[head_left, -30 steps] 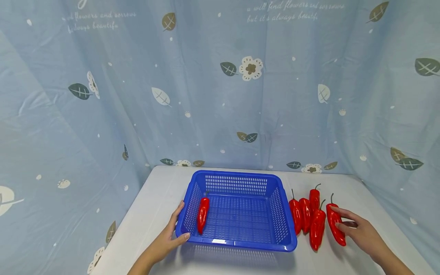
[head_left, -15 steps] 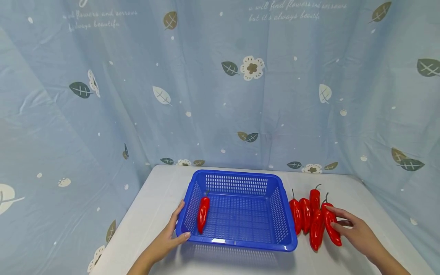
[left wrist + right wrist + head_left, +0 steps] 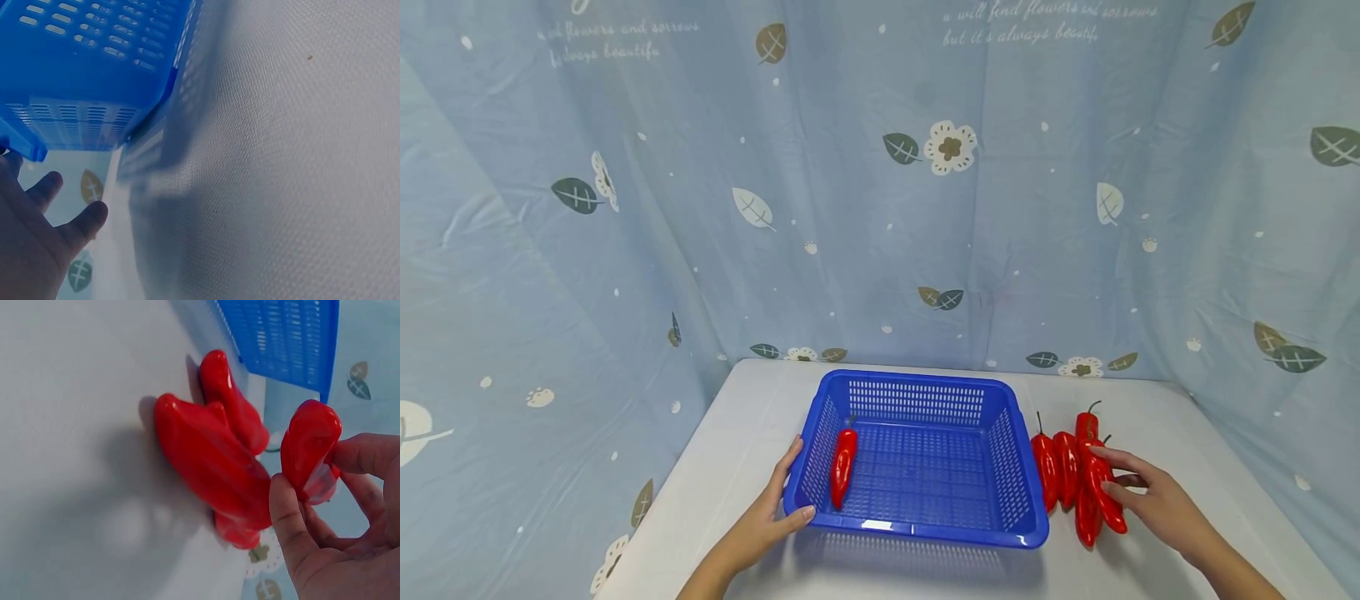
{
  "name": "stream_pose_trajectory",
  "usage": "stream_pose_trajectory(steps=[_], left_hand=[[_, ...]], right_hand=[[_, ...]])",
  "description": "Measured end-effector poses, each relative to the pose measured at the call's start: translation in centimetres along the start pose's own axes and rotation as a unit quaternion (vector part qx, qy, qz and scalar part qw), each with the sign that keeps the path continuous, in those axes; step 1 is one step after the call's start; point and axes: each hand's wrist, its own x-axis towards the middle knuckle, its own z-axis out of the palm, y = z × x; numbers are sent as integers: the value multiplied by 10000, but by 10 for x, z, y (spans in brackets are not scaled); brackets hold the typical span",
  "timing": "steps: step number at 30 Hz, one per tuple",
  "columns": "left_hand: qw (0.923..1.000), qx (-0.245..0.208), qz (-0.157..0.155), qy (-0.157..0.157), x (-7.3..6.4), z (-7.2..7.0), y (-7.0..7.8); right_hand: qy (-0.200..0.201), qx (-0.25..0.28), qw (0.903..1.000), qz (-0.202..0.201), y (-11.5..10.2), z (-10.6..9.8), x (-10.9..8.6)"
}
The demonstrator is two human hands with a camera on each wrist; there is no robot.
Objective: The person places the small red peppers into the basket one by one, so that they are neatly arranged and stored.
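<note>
In the head view my right hand (image 3: 1161,500) pinches a red chili pepper (image 3: 1103,490) between thumb and fingers, its tip toward me. The right wrist view shows this pepper (image 3: 310,440) raised off the table, above several other red peppers (image 3: 209,456) lying close together. Those others, partly covered by the held one, lie right of a blue plastic basket (image 3: 955,533). One red pepper (image 3: 843,471) lies inside along the basket's left side. At the front left corner my left hand (image 3: 763,525) holds the rim, thumb on the front edge, fingers along the left side.
A white table (image 3: 752,408) bears the basket and peppers. Behind and beside it hangs a pale blue curtain (image 3: 850,250) with leaf and flower prints. The perforated basket wall (image 3: 275,337) stands near the peppers in the right wrist view.
My right hand has moved left with the pepper, from the right of the pile to over the other peppers. The left hand and basket have stayed in place.
</note>
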Motion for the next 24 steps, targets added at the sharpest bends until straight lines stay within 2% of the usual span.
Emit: stream_pose_trajectory(steps=[24], left_hand=[[10000, 21, 18, 31, -1, 1, 1]], right_hand=[[-167, -46, 9993, -342, -33, 10, -6]])
